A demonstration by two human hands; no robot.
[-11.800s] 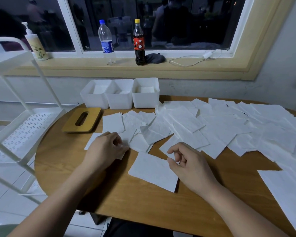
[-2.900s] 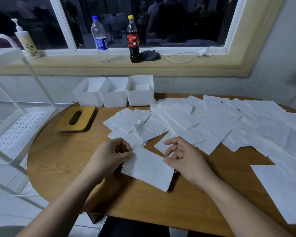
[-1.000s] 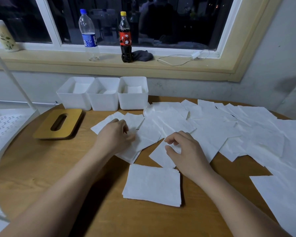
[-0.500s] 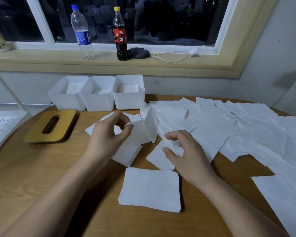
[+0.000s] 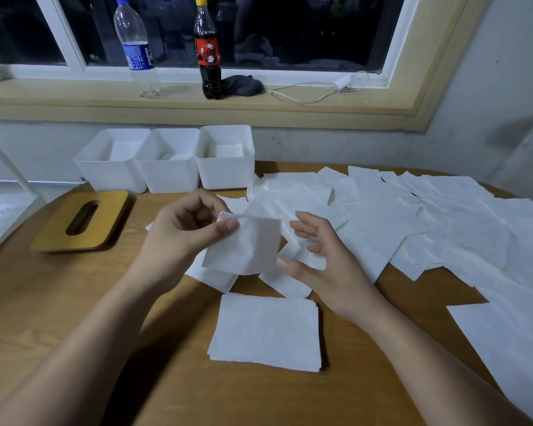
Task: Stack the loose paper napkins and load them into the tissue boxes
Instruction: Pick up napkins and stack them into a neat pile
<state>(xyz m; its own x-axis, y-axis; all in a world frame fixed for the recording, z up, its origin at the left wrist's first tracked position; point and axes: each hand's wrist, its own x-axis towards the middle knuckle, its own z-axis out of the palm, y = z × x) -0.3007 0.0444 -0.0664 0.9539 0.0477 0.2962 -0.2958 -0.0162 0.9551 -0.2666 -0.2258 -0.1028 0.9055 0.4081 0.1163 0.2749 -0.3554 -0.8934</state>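
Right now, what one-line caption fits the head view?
Left hand pinches a napkin, right hand open beside it; stack in front, tissue boxes behind.

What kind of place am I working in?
Probably a home or dorm room at night: a round wooden table below a dark window, a water bottle, a cola bottle and a charger cable on the windowsill.

We see a clear water bottle (image 5: 135,47) with a blue label standing on the window sill (image 5: 179,101). Near it stands a dark cola bottle (image 5: 208,53) with a yellow cap, just beside a dark cloth (image 5: 243,85). A white cable (image 5: 341,83) lies further right.
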